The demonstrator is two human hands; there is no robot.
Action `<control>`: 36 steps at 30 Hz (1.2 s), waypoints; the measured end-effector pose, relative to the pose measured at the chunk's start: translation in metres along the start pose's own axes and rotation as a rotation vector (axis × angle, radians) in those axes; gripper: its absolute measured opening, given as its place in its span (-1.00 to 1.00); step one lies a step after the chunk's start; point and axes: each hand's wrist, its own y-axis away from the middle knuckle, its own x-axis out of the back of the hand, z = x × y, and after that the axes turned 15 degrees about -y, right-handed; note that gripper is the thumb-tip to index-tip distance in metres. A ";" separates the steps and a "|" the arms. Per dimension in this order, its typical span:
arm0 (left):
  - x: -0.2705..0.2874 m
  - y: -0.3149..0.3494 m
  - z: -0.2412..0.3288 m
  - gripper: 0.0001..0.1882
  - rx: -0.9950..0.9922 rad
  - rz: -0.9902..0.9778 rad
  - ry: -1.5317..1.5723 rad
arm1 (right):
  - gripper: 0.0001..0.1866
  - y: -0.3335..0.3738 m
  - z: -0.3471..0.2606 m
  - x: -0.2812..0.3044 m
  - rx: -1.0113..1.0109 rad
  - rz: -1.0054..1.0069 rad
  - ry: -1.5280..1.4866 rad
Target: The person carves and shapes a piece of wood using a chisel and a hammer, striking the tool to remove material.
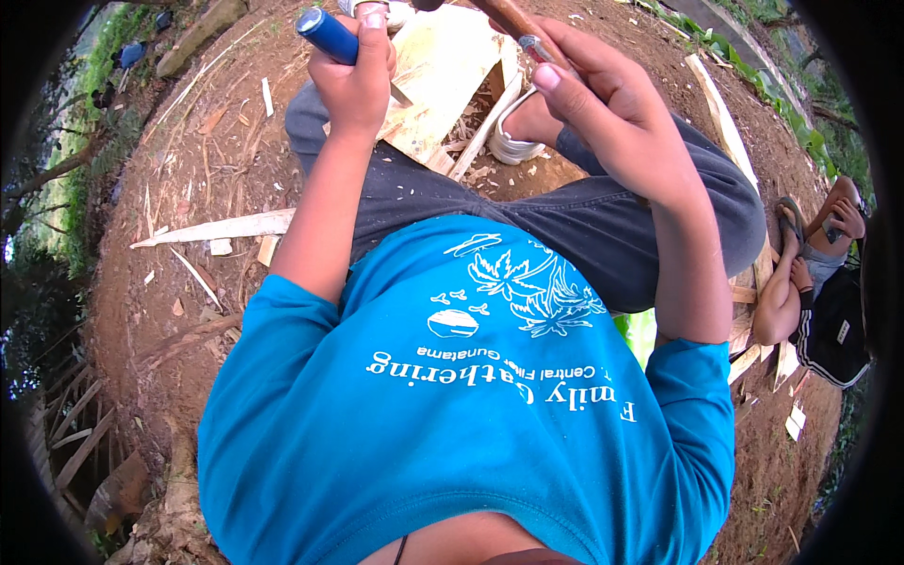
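My left hand (356, 89) is closed round the blue handle (328, 36) of what looks like a chisel; a short stretch of grey metal (400, 95) shows below the fist. In my right hand (612, 104) is a brown wooden handle (516, 21), held between thumb and fingers. A dark rounded end beside it at the top edge suggests a hammer, but most of its head is cut off. Between and beyond the hands lies a pale wooden board (438, 71), close to my legs. The chisel's metal is near the board's left edge; I cannot tell if they touch.
I sit on brown soil strewn with wood chips, my light shoe (513, 137) right of the board. A long pointed wood strip (217, 229) lies left, another plank (723, 118) right. Another person (829, 273) sits at the far right. Greenery borders the ground.
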 end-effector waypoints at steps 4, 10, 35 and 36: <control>-0.003 0.012 -0.007 -0.66 0.037 -0.014 -0.061 | -0.48 0.001 0.037 0.023 0.168 -0.083 0.102; 0.013 0.020 0.021 -0.67 0.356 -0.179 -0.280 | -0.46 0.001 0.037 0.025 0.090 -0.099 0.161; 0.015 0.025 0.006 -0.68 0.040 0.120 -0.146 | -0.46 -0.003 0.035 0.014 0.065 -0.096 0.190; 0.015 0.026 0.003 -0.69 0.012 0.122 -0.152 | -0.46 -0.003 0.034 0.012 0.056 -0.095 0.191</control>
